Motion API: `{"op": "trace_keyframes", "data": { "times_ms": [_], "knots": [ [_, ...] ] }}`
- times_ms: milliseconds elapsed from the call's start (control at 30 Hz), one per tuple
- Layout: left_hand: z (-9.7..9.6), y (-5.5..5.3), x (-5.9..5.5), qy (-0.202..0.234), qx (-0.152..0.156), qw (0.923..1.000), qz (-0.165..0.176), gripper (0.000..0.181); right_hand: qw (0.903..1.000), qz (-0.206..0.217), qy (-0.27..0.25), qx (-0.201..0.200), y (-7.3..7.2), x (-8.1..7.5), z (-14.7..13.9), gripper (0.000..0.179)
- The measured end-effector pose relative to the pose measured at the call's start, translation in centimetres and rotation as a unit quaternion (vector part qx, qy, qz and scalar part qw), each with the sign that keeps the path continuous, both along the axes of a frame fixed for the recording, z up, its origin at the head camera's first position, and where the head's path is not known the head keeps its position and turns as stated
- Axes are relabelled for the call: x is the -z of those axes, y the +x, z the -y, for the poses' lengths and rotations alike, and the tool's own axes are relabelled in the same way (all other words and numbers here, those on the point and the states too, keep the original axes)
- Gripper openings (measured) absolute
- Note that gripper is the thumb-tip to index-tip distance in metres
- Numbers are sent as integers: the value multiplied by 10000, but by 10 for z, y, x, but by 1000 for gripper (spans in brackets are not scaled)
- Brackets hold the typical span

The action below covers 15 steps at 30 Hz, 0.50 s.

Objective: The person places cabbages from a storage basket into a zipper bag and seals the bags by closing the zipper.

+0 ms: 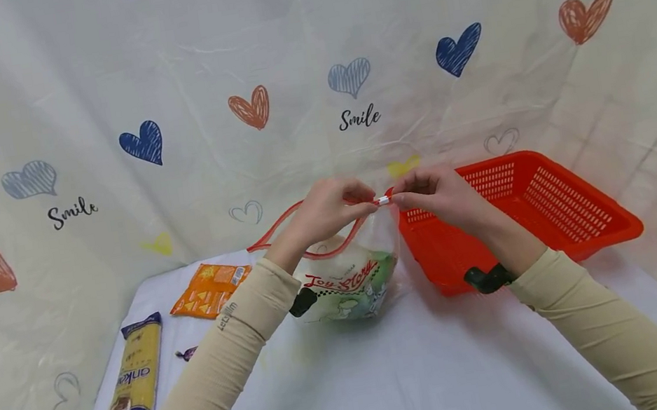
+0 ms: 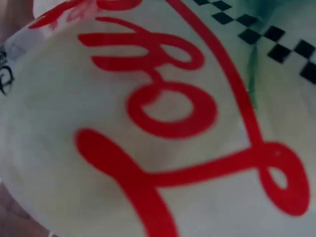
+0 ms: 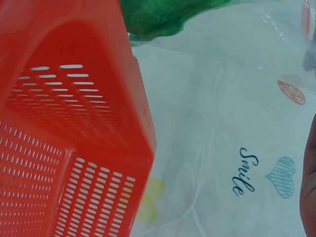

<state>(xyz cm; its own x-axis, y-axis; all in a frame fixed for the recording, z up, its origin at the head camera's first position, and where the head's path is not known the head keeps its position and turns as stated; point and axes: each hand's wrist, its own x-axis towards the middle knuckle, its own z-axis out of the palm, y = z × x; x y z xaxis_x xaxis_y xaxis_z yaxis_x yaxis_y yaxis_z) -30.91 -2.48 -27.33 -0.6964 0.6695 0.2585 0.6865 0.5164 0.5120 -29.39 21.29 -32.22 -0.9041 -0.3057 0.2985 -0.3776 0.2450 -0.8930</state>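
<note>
A clear zipper bag (image 1: pixel 347 287) with red edging and a "Toy Story" print stands on the table, its mouth gaping on the left side. My left hand (image 1: pixel 332 208) pinches the red zip strip beside a small white slider (image 1: pixel 383 200). Just across the slider, my right hand (image 1: pixel 445 198) pinches the strip's right corner between thumb and fingers. The bag's red lettering (image 2: pixel 173 108) fills the left wrist view. In the right wrist view, only an edge of my right hand (image 3: pixel 310 182) shows. What the bag contains is hard to make out.
A red plastic basket (image 1: pixel 612 223) stands right of the bag, under my right forearm. On the left lie an orange snack packet (image 1: pixel 204 291), a long yellow-and-blue packet (image 1: pixel 130 390) and a small purple wrapped item (image 1: pixel 187 353). A heart-printed sheet (image 1: pixel 292 47) hangs behind.
</note>
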Motion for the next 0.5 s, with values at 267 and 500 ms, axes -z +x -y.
{"op": "trace_keyframes", "data": {
  "times_ms": [267, 500],
  "knots": [
    [8, -10, 14, 482, 197, 9985, 171, 14, 9999, 33, 141, 29, 3, -3, 4, 23],
    [3, -8, 22, 577, 126, 9980, 219, 18, 9992, -22, 352, 176, 6, -3, 7, 21]
  ]
}}
